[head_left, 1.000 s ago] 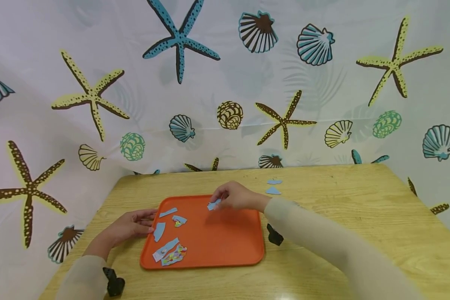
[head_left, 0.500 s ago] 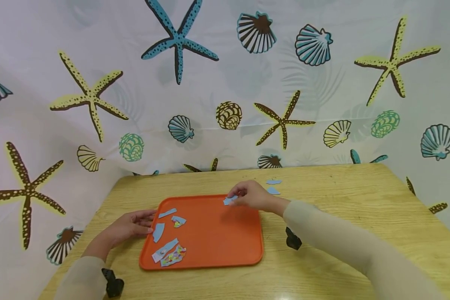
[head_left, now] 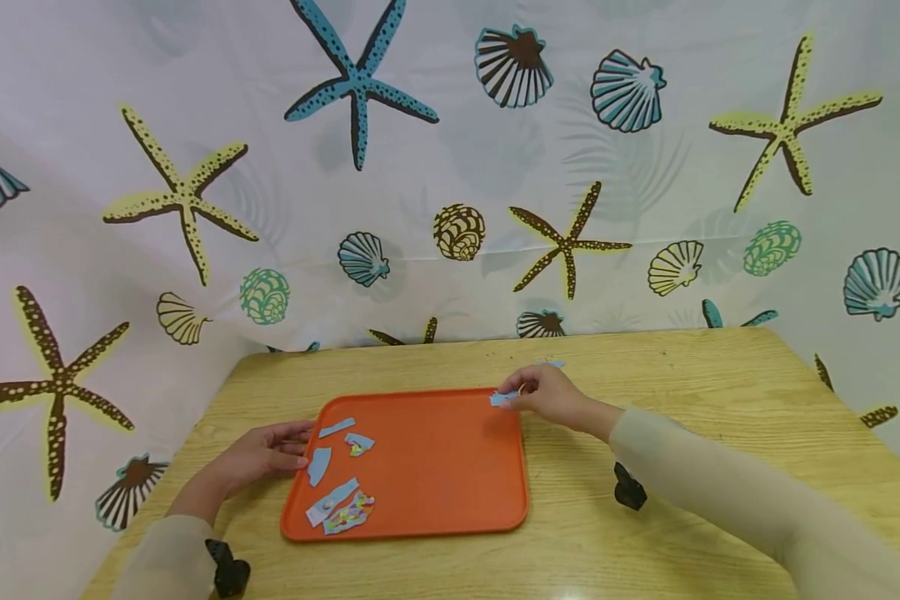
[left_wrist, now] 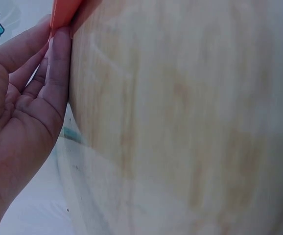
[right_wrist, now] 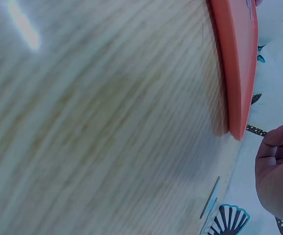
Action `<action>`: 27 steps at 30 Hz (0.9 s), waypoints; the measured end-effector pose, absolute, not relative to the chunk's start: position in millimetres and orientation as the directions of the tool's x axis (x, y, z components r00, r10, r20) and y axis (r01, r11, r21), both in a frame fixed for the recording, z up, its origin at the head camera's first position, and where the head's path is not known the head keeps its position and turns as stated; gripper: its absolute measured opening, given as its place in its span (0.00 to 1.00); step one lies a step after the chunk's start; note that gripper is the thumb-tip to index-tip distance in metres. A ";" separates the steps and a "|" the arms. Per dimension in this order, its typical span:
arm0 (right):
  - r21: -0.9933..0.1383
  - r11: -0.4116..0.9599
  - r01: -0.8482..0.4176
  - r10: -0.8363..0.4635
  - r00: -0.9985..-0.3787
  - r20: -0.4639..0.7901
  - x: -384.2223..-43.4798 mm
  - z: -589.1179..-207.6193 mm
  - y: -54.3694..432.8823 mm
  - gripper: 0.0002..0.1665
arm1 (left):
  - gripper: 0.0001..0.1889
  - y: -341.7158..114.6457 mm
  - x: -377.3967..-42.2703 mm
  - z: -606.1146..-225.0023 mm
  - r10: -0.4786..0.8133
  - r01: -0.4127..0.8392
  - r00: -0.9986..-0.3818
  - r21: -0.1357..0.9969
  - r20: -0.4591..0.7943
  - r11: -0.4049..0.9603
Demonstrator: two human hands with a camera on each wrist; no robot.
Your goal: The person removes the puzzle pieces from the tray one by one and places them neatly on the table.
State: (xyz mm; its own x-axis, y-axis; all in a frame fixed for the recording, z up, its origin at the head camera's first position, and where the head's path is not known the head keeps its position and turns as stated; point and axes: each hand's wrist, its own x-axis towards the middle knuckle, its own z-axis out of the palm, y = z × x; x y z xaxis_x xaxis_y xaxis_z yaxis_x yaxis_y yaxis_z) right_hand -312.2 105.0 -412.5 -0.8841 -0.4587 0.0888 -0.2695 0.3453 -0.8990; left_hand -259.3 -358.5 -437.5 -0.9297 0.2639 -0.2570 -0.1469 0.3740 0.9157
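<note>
In the head view my right hand [head_left: 555, 397] pinches a small light blue paper piece [head_left: 500, 399] between thumb and fingertips, above the far right corner of the orange tray [head_left: 435, 467]. The right wrist view catches this hand [right_wrist: 278, 171] only at its edge. My left hand [left_wrist: 29, 93] grips the tray's left rim, thumb on one side and fingers on the other. Along the tray's left part lie a thin blue strip [head_left: 337, 427], a wider blue piece [head_left: 318, 466], a small blue piece with coloured print [head_left: 358, 444] and a multicoloured piece [head_left: 349, 513] beside a pale one.
The tray lies on a wooden table [head_left: 682, 433]. Behind the right hand, a blue paper piece [head_left: 555, 363] shows on the far part of the table. A cloth with starfish and shells [head_left: 420, 167] hangs along the back and sides. Both wrists carry a small black device.
My right hand has moved right across the tray with the paper piece, from its far middle to the far right corner, now covering a blue piece on the table. The left hand stays put.
</note>
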 end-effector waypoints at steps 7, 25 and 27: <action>-0.900 0.345 -0.268 -0.439 -0.893 0.098 -308.7 -417.7 121.8 0.11 | 0.38 -358.0 -259.8 -436.9 0.271 -0.140 -0.930 0.920 -0.250 0.367; -0.847 0.456 -0.271 -0.352 -0.930 0.109 -309.2 -434.0 154.6 0.10 | 0.37 -361.2 -260.2 -439.3 0.275 -0.137 -0.929 0.921 -0.247 0.363; -0.850 0.460 -0.257 -0.345 -0.934 0.096 -310.0 -434.2 157.1 0.10 | 0.37 -361.7 -260.4 -439.7 0.276 -0.137 -0.929 0.922 -0.246 0.362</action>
